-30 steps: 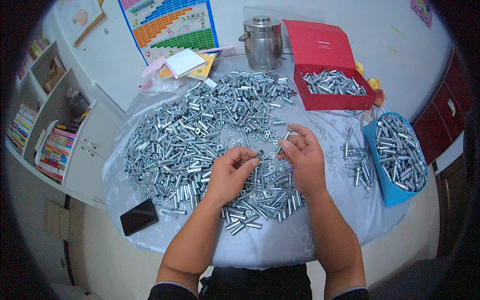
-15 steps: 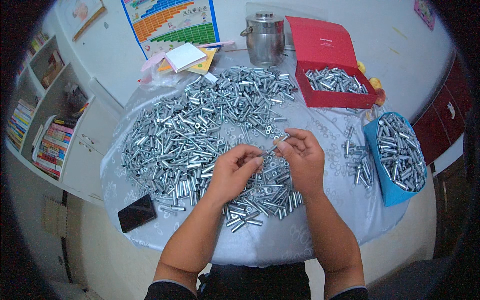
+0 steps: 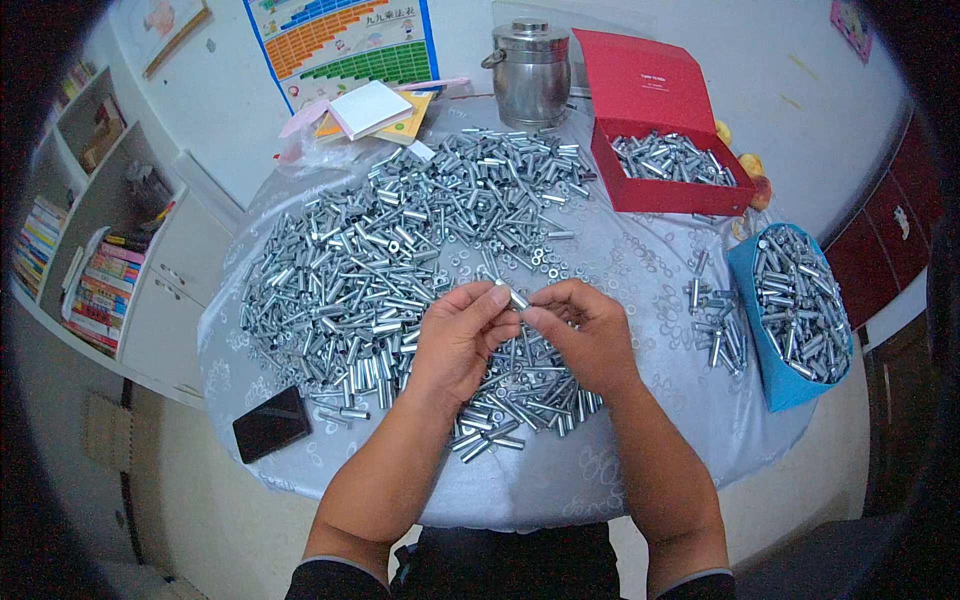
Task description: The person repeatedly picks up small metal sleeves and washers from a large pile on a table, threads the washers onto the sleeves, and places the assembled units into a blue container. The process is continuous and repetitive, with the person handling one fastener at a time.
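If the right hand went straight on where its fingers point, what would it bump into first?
Probably the small metal tube, whose near end the right hand seems to pinch; past it, the left hand. Exact depth is hard to judge.

A short, shiny metal cylinder (image 3: pixel 515 298) slants between both hands (image 3: pixel 452 338).

Metal pile (image 3: pixel 340 270) blocks left; open tablecloth (image 3: pixel 722 425) lies front right.
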`<state>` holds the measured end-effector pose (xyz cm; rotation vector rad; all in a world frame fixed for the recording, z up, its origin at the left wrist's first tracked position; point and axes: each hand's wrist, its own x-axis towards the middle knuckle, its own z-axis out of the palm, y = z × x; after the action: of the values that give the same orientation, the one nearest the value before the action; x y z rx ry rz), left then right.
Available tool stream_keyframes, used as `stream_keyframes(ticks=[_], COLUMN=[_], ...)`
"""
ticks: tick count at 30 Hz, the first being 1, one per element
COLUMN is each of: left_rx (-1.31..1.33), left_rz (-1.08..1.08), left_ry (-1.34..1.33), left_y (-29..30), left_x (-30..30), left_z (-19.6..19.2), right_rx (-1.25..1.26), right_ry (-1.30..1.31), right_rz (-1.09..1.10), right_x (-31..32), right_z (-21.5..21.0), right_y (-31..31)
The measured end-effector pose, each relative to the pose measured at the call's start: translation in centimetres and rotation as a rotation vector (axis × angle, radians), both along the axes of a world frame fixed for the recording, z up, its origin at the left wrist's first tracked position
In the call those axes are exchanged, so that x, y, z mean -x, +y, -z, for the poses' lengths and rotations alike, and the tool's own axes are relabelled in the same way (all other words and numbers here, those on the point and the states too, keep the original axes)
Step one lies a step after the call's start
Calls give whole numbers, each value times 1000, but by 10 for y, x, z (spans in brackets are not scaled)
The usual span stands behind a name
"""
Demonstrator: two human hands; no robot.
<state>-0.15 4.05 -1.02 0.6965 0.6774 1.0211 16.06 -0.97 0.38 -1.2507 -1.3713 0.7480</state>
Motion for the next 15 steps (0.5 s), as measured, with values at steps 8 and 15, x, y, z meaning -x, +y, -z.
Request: stream_keyframes(ticks=[8,15], left_rx=[-105,-227], left_rz=[-64,-122], left_ry=[168,300], left_y=[-5,1], left_x=[-4,0], left_z=[-5,-1], right_rx=[-151,49], right_ry=[-240,-682], right_rz=[108,87], right_x=[-10,-28], right_z=[7,23], right_y=[10,10])
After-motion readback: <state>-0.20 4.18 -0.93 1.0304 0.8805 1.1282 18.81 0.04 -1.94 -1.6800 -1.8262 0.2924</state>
